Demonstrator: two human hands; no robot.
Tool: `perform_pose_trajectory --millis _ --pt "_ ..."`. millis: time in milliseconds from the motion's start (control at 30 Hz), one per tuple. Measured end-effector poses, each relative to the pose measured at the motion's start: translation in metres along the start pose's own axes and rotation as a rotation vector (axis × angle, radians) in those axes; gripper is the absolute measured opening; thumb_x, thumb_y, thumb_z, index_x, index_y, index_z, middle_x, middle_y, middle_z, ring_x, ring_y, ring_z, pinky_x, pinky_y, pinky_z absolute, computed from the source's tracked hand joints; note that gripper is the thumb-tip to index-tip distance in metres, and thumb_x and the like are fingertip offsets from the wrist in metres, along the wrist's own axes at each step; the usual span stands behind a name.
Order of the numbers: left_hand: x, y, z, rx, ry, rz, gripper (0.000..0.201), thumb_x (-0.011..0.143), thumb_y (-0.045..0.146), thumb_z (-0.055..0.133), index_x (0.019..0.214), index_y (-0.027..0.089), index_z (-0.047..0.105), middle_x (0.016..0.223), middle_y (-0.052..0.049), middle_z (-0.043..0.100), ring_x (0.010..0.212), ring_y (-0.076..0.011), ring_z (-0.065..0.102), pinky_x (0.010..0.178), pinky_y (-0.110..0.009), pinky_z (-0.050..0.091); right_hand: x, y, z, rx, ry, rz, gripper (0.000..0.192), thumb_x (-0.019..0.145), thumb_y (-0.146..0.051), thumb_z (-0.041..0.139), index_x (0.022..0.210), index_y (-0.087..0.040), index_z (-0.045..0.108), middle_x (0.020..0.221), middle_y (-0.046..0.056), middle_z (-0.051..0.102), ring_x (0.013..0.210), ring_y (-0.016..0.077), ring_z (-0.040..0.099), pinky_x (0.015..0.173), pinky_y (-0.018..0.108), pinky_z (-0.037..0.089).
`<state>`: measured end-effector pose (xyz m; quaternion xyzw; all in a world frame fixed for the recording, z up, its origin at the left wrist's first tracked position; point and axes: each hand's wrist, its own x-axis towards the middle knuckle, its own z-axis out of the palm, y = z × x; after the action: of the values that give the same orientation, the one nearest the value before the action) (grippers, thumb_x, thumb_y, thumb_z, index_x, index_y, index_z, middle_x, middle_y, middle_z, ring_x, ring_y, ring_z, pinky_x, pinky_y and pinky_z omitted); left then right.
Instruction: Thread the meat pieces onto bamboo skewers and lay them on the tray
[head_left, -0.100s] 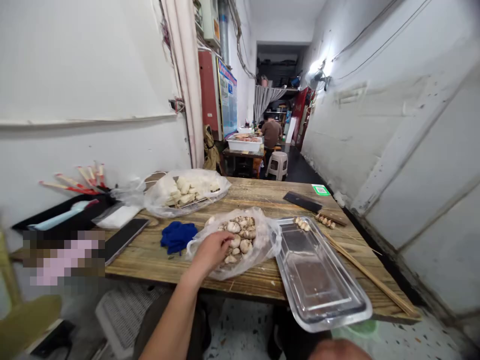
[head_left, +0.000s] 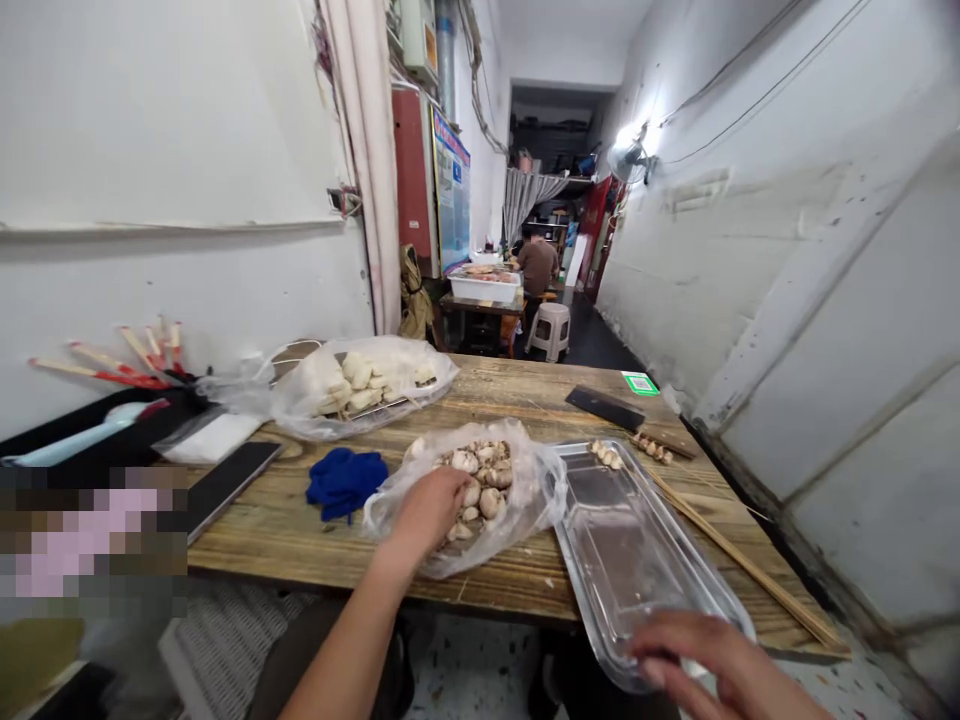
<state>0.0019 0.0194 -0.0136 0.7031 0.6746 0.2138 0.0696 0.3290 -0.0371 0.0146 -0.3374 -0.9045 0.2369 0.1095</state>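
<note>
My left hand (head_left: pixel 431 510) reaches into a crumpled clear plastic bag (head_left: pixel 551 490), its fingers bent together among small round whitish-brown pieces (head_left: pixel 491 502) that look like mushrooms. What its fingertips hold, if anything, is hidden. My right hand (head_left: pixel 709 655) hovers by the near end of a shiny metal tray (head_left: pixel 622 560), thumb and fingers apart, with nothing visible between them. One string of pale pieces (head_left: pixel 606 455) lies at the tray's far end. Just outside the tray is a browner string of pieces (head_left: pixel 652 448).
Thin wooden skewers (head_left: pixel 750 565) lie right of the tray, below a dark flat blade (head_left: pixel 604 405). To the left are a blue cloth (head_left: pixel 346 482), a phone-like dark slab (head_left: pixel 232 488) and a bag of white chunks (head_left: pixel 360 385). A person (head_left: pixel 538 265) sits far back.
My right hand has come up from the bottom edge to the tray's near end. The left hand stays in the bag, its fingers shifted slightly. The view has tilted a little.
</note>
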Motion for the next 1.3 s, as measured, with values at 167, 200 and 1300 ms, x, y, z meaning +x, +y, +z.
perform_pose_trajectory --millis 167,200,1300 --pt "-0.004 -0.012 0.011 0.12 -0.036 -0.047 0.027 0.076 0.018 0.045 0.099 0.02 0.059 0.088 -0.009 0.061 0.087 -0.021 0.054 0.075 -0.029 0.036 0.104 0.003 -0.008 -0.011 0.095 -0.053 0.021 0.084 -0.024 0.042 0.093 -0.025 0.061 0.084 0.004 0.064 0.076 0.0176 0.059 0.068 0.028 0.044" --pt "-0.006 -0.014 0.011 0.13 -0.041 -0.066 0.026 0.076 0.019 0.045 0.099 0.021 0.059 0.087 -0.009 0.06 0.086 -0.0209 0.054 0.074 -0.029 0.036 0.128 0.002 -0.002 -0.032 0.115 -0.095 0.02 0.083 -0.022 0.043 0.092 -0.023 0.061 0.083 0.005 0.064 0.076 0.0171 0.058 0.068 0.028 0.044" --pt "-0.009 -0.029 0.026 -1.081 0.279 -0.32 0.039 0.065 0.032 0.06 0.099 0.012 0.058 0.086 -0.008 0.067 0.076 -0.0198 0.062 0.06 -0.027 0.048 0.247 -0.025 0.063 -0.054 0.167 -0.339 0.045 0.068 -0.013 0.058 0.111 -0.022 0.047 0.103 0.006 0.054 0.093 0.0191 0.051 0.078 0.031 0.041"
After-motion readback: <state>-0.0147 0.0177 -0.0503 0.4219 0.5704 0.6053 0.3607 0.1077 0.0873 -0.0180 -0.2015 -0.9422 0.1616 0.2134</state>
